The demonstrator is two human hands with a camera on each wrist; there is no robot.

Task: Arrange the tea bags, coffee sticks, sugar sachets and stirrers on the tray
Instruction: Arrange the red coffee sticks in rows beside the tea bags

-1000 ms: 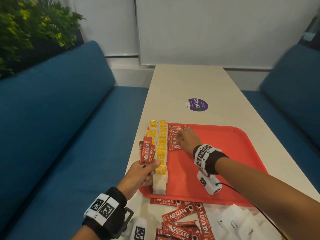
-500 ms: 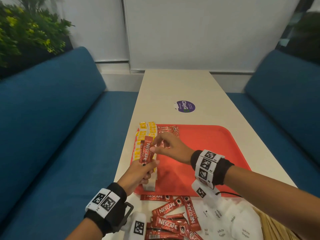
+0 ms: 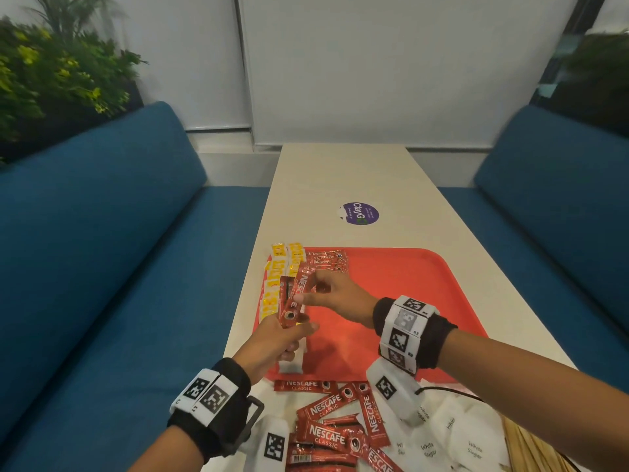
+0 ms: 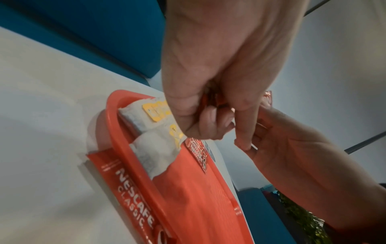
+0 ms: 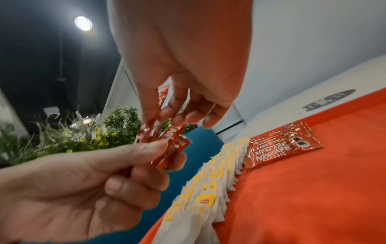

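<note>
My left hand (image 3: 296,333) grips a small bundle of red coffee sticks (image 3: 286,296) upright over the left edge of the red tray (image 3: 425,301). My right hand (image 3: 303,296) reaches across and pinches one coffee stick (image 5: 155,118) of that bundle between thumb and fingers. A row of tea bags (image 3: 272,294) with yellow tags lies along the tray's left side. Beside them, at the far left corner, a few coffee sticks (image 3: 328,260) lie flat. The right wrist view shows those laid sticks (image 5: 282,148) next to the tea bags (image 5: 208,189).
Loose coffee sticks (image 3: 340,424), white sugar sachets (image 3: 452,441) and wooden stirrers (image 3: 531,447) lie on the table in front of the tray. One stick (image 4: 129,189) lies against the tray rim. A purple sticker (image 3: 360,213) is further back. Blue sofas (image 3: 102,267) flank the table.
My right hand left the coffee sticks laid on the tray, came back to the bundle in my left hand and pinched one stick. The left hand kept its grip.
</note>
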